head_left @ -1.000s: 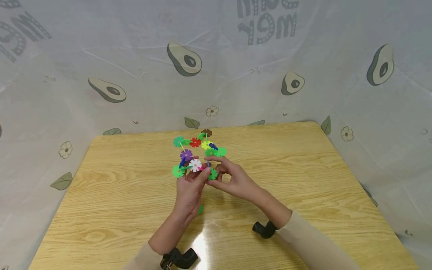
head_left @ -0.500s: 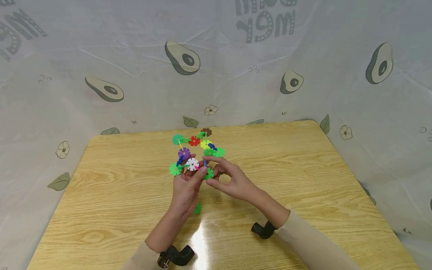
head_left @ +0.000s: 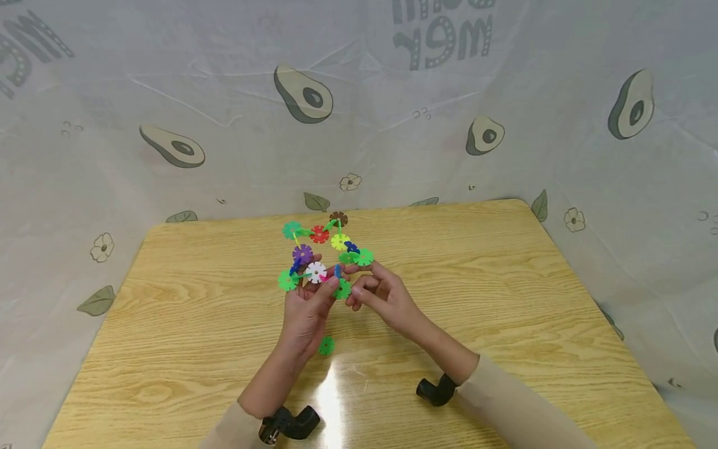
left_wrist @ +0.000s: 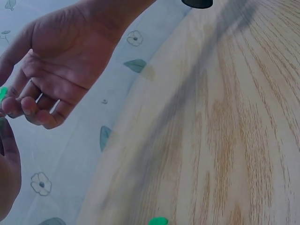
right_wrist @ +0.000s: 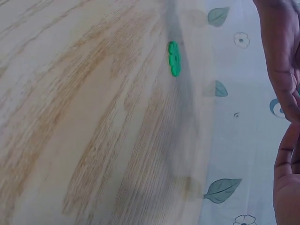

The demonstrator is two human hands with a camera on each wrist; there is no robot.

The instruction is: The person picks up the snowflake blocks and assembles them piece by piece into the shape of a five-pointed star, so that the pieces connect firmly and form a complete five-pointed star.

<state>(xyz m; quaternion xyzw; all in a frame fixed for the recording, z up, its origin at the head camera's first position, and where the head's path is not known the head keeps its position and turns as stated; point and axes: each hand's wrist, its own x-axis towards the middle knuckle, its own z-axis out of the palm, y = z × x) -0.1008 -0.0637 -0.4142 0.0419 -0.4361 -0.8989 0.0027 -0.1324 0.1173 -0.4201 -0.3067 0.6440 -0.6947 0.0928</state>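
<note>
A ring of linked plastic snowflake discs in several colours is held up over the table. My left hand point(head_left: 303, 315) pinches it at the near side, thumb by the green disc point(head_left: 341, 289) and beside the white disc point(head_left: 316, 272). At the right, my right hand point(head_left: 395, 304) has its thumb apart from the index finger, which reaches under the light green disc point(head_left: 363, 256); its fingertips are close to the green disc. Red point(head_left: 320, 234), purple point(head_left: 303, 254), yellow point(head_left: 339, 241) and brown point(head_left: 339, 219) discs form the far part. Both wrist views mostly miss the ring.
One loose green disc point(head_left: 326, 345) lies on the wooden table point(head_left: 477, 280) below my left wrist; the right wrist view also shows this loose disc point(right_wrist: 174, 58). A pale curtain point(head_left: 392, 143) with avocado prints hangs behind the table.
My right thumb and index finger have come off the near green disc and spread apart, the hand shifting slightly right. The ring has drifted a little left with my left hand.
</note>
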